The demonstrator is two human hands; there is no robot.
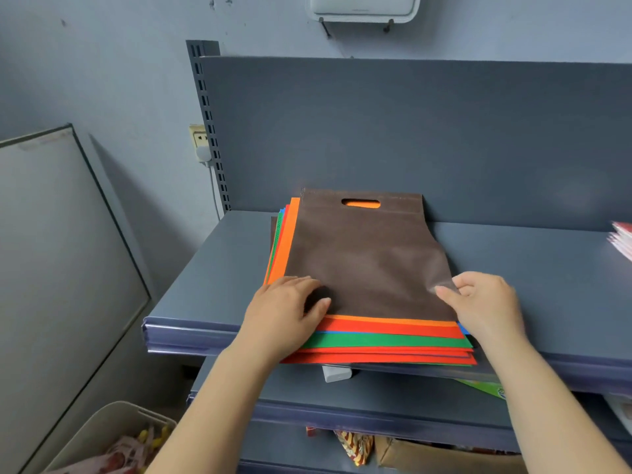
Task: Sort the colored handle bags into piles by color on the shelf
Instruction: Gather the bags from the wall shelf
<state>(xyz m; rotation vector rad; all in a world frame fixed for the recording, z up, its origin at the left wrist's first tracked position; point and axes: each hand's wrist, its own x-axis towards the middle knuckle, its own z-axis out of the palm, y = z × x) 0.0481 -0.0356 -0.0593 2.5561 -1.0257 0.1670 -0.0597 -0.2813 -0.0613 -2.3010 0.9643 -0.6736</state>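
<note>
— What did the head view give you?

— I saw one mixed stack (376, 340) near the front lip of the shelf (212, 268), its near edge hanging a little over. A brown bag (369, 261) lay on top, handle cut-out toward the far panel, with orange, red, green and blue edges fanned out beneath.

— And the hands?

— My left hand (290, 306) lay on the bag's near left corner, fingers bent and thumb against the fabric. I judged it pinned the stack so lower bags would not slide. My right hand (485, 299) pinched the near right corner, which was curled up slightly, likely to peel that one bag free.

— Any piles begun?

— None by color that I could confirm. Something red and white (620, 239) showed at the far right edge, too cropped to identify.
</note>
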